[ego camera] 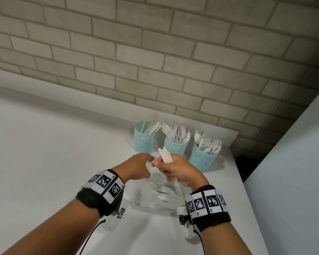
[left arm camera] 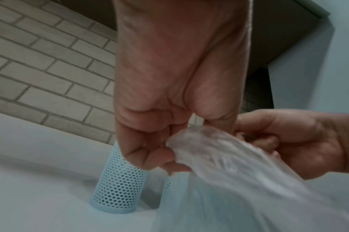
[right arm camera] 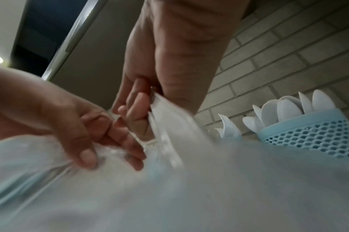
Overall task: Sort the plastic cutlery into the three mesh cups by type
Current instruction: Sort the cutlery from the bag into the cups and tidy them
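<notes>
Three light-blue mesh cups stand by the brick wall: the knife cup, the fork cup and the spoon cup. My right hand grips a bundle of white plastic knives, tips up, just above a clear plastic bag that still holds white cutlery. My left hand pinches the bag's upper edge beside it. In the left wrist view the left fingers pinch the crumpled bag. In the right wrist view the knives run along my right fingers.
The white counter ends at a right edge close to the spoon cup, with a dark gap and a pale wall panel beyond. The brick wall rises right behind the cups. Cables hang from both wristbands.
</notes>
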